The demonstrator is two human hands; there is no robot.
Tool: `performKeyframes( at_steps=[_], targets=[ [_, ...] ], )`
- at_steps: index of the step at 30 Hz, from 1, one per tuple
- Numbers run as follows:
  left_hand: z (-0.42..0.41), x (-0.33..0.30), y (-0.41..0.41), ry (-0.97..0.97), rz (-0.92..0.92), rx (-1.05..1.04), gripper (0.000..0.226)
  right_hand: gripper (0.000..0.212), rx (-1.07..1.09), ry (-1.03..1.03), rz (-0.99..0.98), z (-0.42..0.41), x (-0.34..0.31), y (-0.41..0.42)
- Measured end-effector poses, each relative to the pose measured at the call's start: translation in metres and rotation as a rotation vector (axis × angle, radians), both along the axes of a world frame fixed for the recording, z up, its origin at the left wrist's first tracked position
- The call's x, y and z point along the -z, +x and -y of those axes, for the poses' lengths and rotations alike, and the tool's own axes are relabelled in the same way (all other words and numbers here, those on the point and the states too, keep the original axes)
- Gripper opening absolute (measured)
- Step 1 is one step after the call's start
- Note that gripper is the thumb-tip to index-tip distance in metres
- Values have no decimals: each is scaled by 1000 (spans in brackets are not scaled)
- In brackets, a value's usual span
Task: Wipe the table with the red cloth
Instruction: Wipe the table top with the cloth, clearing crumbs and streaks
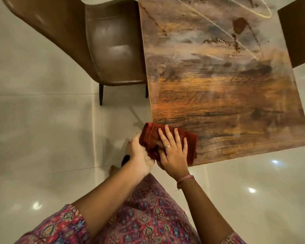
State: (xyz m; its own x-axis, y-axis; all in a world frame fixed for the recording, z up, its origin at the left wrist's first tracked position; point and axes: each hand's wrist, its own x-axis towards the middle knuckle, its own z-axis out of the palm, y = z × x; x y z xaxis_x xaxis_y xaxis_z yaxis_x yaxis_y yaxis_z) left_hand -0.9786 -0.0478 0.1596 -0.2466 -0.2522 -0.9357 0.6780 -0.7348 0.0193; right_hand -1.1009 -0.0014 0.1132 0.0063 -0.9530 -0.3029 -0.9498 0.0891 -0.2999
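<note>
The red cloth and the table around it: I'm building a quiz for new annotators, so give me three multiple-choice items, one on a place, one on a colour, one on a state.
1. Where on the table does the red cloth lie?
A. the near left corner
B. the far right corner
C. the middle

2. What colour is the chair beside the table?
A. white
B. brown
C. blue

3. How does the right hand meet the cloth?
A. hovering clear of it
B. clenched into a fist beside it
C. laid flat on it with fingers spread

Answers:
1 A, the cloth sits at the corner nearest the person, partly over the edge where the left hand holds it.
2 B, its seat and back are brown leather-like material.
3 C, the straight fingers fan out across the top of the cloth.
</note>
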Motion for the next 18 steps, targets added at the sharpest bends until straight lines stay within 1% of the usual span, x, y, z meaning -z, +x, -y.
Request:
performKeyframes(
  at_steps=[3,7,10,13,18],
  targets=[
    [26,4,6,-45,-16,3,53,67,26,-29,-17,32,2,9],
    [75,12,14,-95,18,94,57,67,22,-88,-36,113,7,23],
    [122,12,21,-143,0,119,58,64,1,-109,-46,191,8,31],
    [167,14,29,-178,-32,114,58,62,-4,-74,-35,272,5,35],
    [216,23,41,-242,-52,153,67,59,-11,-33,5,397,-1,48]
  ],
)
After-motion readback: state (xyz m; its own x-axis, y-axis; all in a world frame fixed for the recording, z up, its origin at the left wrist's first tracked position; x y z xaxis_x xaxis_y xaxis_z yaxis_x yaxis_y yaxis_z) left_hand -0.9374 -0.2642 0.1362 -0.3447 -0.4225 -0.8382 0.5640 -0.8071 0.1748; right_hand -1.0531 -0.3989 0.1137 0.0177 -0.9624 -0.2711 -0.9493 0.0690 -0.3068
